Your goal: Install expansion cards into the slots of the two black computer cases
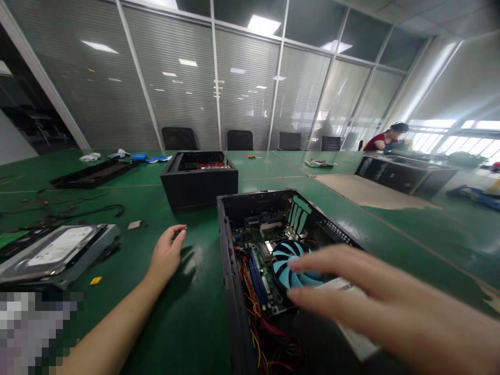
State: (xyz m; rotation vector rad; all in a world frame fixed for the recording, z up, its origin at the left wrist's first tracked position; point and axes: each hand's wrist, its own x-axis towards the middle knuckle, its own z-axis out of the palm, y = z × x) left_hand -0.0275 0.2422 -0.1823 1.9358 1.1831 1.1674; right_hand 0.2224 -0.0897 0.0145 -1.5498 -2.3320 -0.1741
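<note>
Facing, in the head view, a far glass partition [179, 94] behind a row of dark chairs [240, 140], and looking down onto a long green table [203, 323]. Noticing a person [378, 142] in a red top at the far right, beyond a dark metal housing [394, 176] and a brown sheet [359, 188]. Seeing, at the near middle, an open black computer case [231, 297], showing a fan [282, 263] with light-blue blades, a circuit board [269, 284] and red and yellow wires [253, 297] along the left wall. Holding the right hand [406, 307], blurred and released, above the case in front of the fan, with thumb and finger spread apart; being unable to tell touching from hovering there. Holding the left hand [167, 252] over the table, just left of the case, with fingers curled and thumb close to forefinger; being unable to tell about anything small between the tips. Seeing, farther left, a hard drive [62, 246] and, just right of it, a yellow piece [96, 280]. Spotting a second black case [199, 188] beyond the left hand, and an orange screwdriver [253, 157] at the far middle.
</note>
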